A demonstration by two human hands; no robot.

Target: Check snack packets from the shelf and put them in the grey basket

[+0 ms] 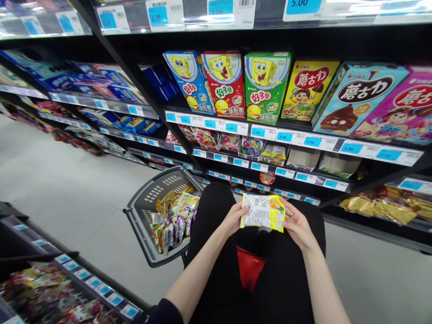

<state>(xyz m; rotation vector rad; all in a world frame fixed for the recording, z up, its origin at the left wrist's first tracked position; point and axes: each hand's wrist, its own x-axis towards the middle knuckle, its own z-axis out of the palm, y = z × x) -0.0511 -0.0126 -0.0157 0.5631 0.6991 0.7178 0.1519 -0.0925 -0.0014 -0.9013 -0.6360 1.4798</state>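
Between my two hands, above my knees, I hold a small yellow and white candy bag (261, 211) with its printed back up. My left hand (235, 217) pinches its left end, thumb on top. At the right end my right hand (297, 222) grips the edge, and a ring shows on a finger. Left of my legs stands a grey shopping basket (135, 216) holding many small packets (175, 220), some yellow, some purple and silver. Ahead on a low shelf, a tray of yellow packets (274, 154) sits beside two pale open cartons (303, 158).
Shelves with price tags (303, 139) run across in front. Cartoon snack boxes (266, 85) line the upper shelf. Gold bags (378, 207) lie low on the right. Another rack with wrapped sweets (43, 292) is at lower left, across the grey floor (91, 193). Something red (249, 267) shows between my legs.
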